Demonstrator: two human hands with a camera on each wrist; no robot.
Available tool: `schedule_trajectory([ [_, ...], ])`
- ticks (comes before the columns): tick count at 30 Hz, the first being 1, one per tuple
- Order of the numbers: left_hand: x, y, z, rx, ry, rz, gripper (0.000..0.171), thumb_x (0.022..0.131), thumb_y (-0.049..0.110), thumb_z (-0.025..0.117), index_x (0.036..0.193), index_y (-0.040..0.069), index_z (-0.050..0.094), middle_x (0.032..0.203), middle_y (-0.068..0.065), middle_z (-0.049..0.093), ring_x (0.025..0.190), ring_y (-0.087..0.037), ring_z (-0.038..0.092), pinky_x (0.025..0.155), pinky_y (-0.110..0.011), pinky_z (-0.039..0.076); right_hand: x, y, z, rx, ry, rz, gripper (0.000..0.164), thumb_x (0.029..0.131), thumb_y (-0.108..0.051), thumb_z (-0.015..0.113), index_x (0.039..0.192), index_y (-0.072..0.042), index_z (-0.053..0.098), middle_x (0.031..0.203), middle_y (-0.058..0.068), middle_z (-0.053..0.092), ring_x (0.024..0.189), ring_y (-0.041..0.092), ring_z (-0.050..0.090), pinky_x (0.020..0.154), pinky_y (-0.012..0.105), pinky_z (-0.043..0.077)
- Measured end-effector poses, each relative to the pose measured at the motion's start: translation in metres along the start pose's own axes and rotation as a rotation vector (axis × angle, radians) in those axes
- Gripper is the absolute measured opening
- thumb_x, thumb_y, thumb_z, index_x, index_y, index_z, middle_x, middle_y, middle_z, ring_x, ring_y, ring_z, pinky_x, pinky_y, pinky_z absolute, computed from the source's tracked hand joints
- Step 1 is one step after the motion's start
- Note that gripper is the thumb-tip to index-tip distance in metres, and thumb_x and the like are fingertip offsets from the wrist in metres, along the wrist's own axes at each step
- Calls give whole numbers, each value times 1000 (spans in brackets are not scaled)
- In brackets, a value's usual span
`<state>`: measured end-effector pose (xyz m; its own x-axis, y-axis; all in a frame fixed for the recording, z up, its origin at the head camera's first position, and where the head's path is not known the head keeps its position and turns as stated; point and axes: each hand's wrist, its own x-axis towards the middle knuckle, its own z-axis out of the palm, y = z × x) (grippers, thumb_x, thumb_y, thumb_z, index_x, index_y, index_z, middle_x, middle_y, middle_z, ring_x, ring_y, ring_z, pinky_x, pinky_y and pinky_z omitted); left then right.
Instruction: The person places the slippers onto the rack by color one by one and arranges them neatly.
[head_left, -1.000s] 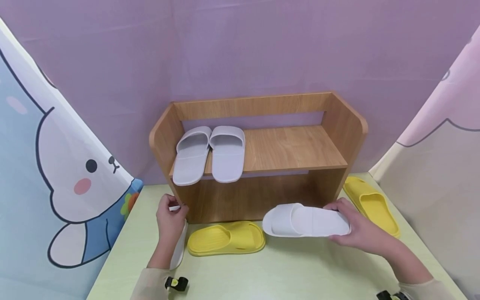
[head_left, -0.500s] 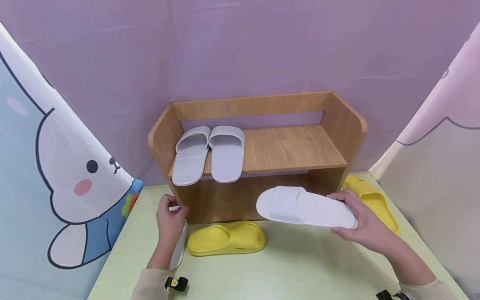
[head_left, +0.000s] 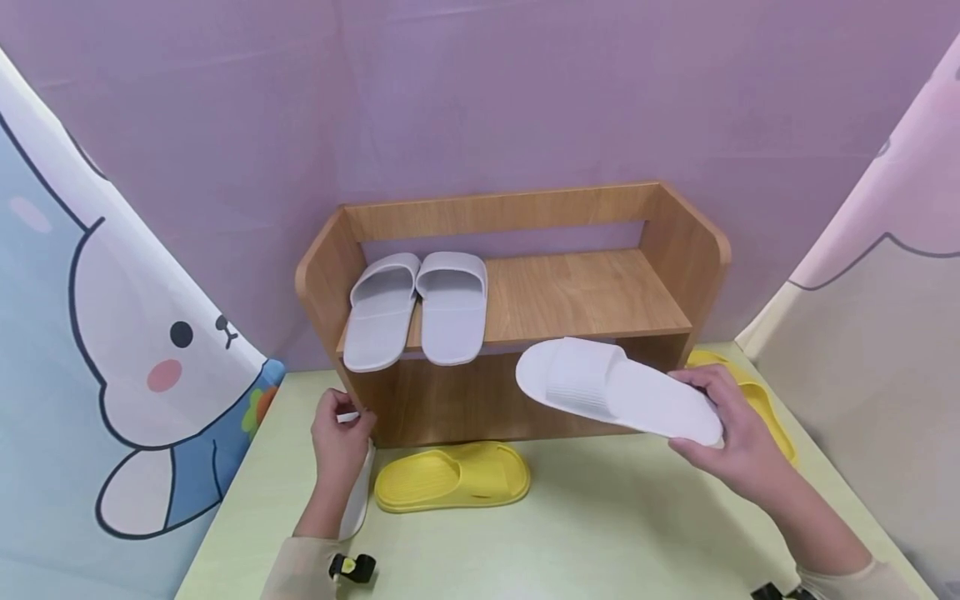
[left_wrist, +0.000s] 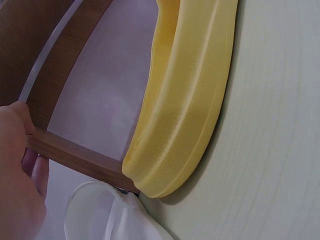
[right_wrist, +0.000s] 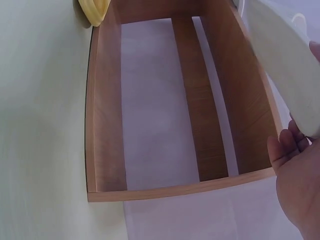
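My right hand [head_left: 738,433] pinches a white slipper [head_left: 652,396] by its heel, thumb below and fingers above. The slipper is held in the air in front of the wooden shoe rack [head_left: 585,292], toe pointing left. My left hand [head_left: 341,437] grips the front edge of the rack's left side panel, as the left wrist view also shows with the fingers [left_wrist: 40,172] around it. Beside that hand, another white slipper [head_left: 358,500] lies on the table, partly hidden by the wrist. Two pale grey slippers [head_left: 453,312] sit side by side on the upper shelf's left half.
A yellow slipper [head_left: 453,477] lies sideways on the table [head_left: 525,550] before the rack. Another yellow slipper [head_left: 765,408] lies right of the rack, partly behind the right hand. A purple cloth [head_left: 495,100] hangs behind, with patterned cloths on both sides.
My right hand has lifted the white slipper from low over the table to the level of the upper shelf's front edge, tilting its toe up. The left hand has stayed on the rack.
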<state>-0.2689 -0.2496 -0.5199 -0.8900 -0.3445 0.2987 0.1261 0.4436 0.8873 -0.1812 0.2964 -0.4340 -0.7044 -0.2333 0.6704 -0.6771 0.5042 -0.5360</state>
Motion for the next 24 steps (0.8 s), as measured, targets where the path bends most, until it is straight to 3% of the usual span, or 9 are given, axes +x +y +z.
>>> schedule_trajectory([
  [5, 0, -1, 1, -2, -5, -1, 26, 98, -2, 73, 116, 7, 55, 121, -11, 62, 111, -29, 66, 79, -10, 56, 3, -7, -1, -16, 32, 28, 82, 61, 13, 93, 137, 3, 63, 134, 13, 60, 117, 6, 54, 93, 13, 41],
  [12, 2, -4, 1, -3, 11, -12, 28, 97, -3, 73, 116, 7, 56, 121, -11, 63, 112, -31, 66, 78, -9, 55, 16, -18, 9, -41, 160, 169, 79, 67, 12, 95, 139, 3, 65, 132, 2, 58, 116, 4, 53, 92, 12, 39],
  [19, 1, -4, 1, -9, 2, 1, 26, 98, -3, 72, 115, 7, 55, 121, -11, 62, 111, -30, 66, 79, -10, 55, 27, -18, 25, -133, 339, 168, 79, 65, 3, 99, 136, 9, 64, 128, 24, 57, 117, 6, 46, 93, 17, 35],
  [24, 0, -3, 2, -7, 12, 21, 27, 96, -4, 73, 113, 6, 55, 118, -11, 62, 109, -28, 65, 78, -9, 55, 38, -16, 38, -219, 469, 165, 80, 65, -8, 101, 134, 10, 65, 124, 32, 56, 116, 24, 49, 94, 19, 33],
])
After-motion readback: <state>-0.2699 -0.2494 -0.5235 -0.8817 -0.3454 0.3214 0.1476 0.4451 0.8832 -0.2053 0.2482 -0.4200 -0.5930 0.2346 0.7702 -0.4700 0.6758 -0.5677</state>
